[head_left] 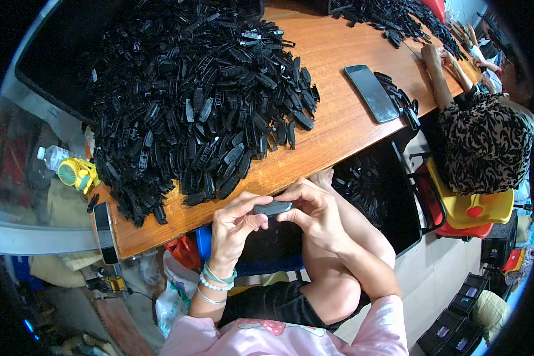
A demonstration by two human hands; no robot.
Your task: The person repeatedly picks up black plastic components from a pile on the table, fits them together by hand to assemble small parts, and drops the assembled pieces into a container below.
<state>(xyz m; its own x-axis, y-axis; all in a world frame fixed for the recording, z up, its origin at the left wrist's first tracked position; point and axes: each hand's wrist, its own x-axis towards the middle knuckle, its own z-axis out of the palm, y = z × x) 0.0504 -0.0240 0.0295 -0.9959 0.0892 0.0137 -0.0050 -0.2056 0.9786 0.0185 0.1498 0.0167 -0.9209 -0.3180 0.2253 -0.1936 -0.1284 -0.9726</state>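
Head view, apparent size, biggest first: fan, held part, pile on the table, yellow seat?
1. Pile, by far
2. Yellow seat, partly hidden
3. Fan
4. Held part, partly covered

Image size only; distances from the camera differ.

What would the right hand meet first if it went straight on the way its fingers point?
Beyond the small dark part it holds, the right hand would probably meet the left hand, which grips the part's other end; depth is hard to judge.
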